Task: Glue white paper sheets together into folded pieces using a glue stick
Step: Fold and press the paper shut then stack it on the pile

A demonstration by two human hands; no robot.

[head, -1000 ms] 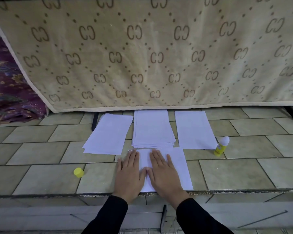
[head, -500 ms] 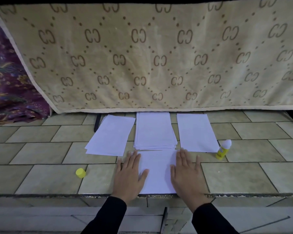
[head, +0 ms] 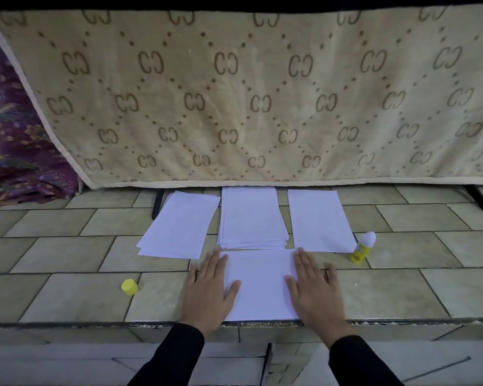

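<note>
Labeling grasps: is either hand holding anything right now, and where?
Nothing gripped. Left hand and right hand lie flat on the near sheet, at its left and right edges.

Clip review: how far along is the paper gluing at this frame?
Done, apparently: a few sheets lie in the left pile and the right pile, though I cannot tell whether they are glued. In hand: the left hand and right hand press flat on the front sheet; the glue stick stands uncapped, its yellow cap lying apart. Left: the thick middle stack.
</note>
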